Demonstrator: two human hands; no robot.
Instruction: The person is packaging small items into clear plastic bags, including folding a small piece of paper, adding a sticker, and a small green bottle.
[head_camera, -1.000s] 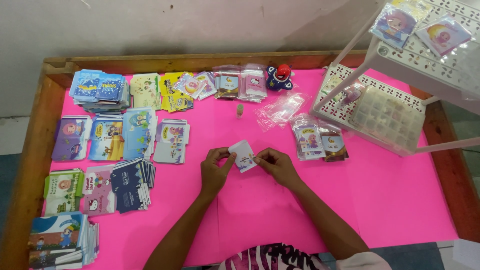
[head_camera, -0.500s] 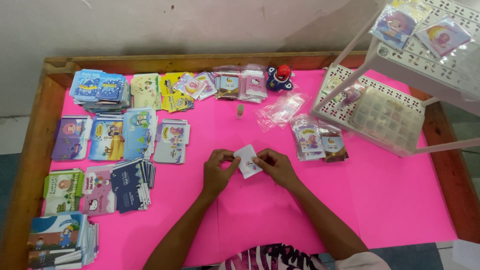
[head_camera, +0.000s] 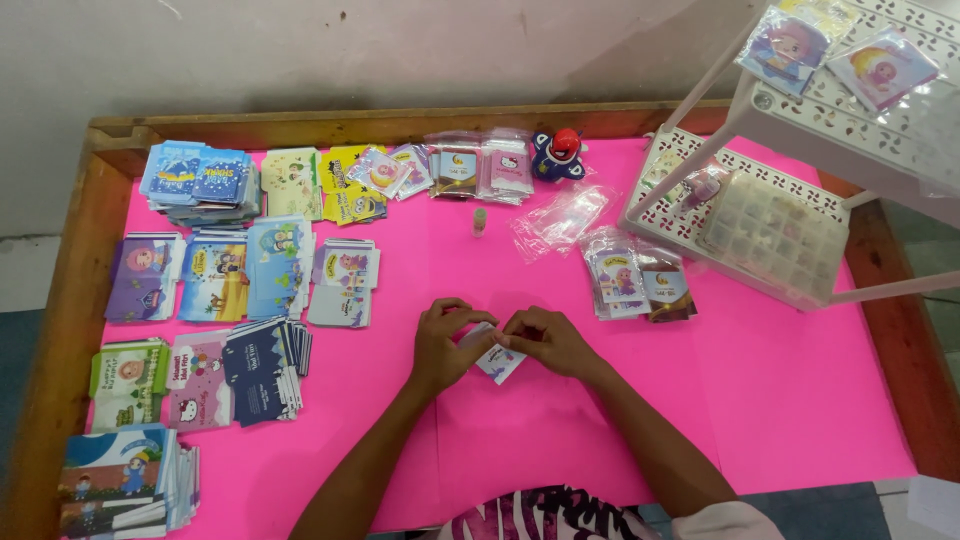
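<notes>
A raised wooden rim framed the table on three sides, and a smooth, matte pink sheet covered its top. The widest open stretch lay from 3 to 5 o'clock of the hands — bare pink out to the right-hand edge. At 9 o'clock the room was tighter, hemmed by fanned piles of glossy cards.

The left hand and right hand met near the middle of the sheet, fingers curled and pinched on a small white card that sat between them, its lower corner poking out towards 6 o'clock. Both hands were nearly closed about it, only the fingertips gripping.

At 12 o'clock stood a tiny upright vial, well apart from the hands. Beyond it lay a row of clear sleeved packets, flat and shiny, and a rounded blue toy with a red cap. At 1 o'clock lay crumpled transparent bags, and at 2 o'clock a stack of bagged picture cards.

A white plastic rack with pierced lattice shelves stood at 2 o'clock — its lower shelf held a clear compartment box, contents too small to tell, and its upper shelf carried two bagged cards.
</notes>
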